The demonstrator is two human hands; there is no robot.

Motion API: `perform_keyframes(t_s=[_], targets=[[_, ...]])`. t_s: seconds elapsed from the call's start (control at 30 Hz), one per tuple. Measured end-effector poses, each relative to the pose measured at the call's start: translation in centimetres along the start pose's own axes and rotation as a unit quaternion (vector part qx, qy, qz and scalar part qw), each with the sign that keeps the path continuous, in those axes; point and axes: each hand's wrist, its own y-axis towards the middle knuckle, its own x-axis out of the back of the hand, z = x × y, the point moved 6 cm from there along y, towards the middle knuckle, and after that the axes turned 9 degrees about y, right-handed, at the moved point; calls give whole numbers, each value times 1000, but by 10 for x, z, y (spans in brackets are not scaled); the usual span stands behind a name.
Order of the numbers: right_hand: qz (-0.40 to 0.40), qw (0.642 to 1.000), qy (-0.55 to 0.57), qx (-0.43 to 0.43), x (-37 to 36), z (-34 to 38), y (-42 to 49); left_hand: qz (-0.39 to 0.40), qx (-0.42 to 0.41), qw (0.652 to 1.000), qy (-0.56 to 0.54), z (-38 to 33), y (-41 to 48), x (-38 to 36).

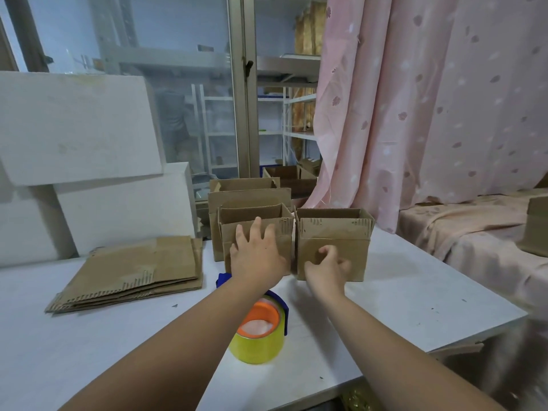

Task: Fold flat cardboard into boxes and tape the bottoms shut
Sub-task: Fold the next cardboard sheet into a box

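Two open-topped containers, left box [283, 238] and right box [333, 241], upright at the far edge of the table [415, 292].
With fingers spread flat, the left hand [257, 256] presses the left box's front. The right hand [327, 266], loosely curled and gripping nothing, is at the right box's front. Both interiors show only cardboard walls. Flat cardboard [139, 271] is stacked toward the left edge, and the tape roll [258, 339] is near the front edge.

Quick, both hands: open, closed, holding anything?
Left hand: open, fingers spread against the left box.
Right hand: open, loosely curled, nothing held, by the right box.
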Motion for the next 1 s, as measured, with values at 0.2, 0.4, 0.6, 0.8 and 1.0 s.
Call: perform_keyframes(t_s=[0.2,0.4,0.6,0.8,1.0], targets=[[-12,1000,-13,12,-11,-2,11,-8,-5,1000,-12,-1,0,2],[83,994,-71,3,-29,-15,22,1,-15,998,-58,1,-1,1],[125,991,-37,20,-30,-10,18,-11,-44,988,-149,9,-7,-1],[59,990,42,120,-29,39,1,-72,-43,977,-197,31,-16,5],[187,964,84,171,-63,104,-43,-191,-35,964,-183,67,-30,33]])
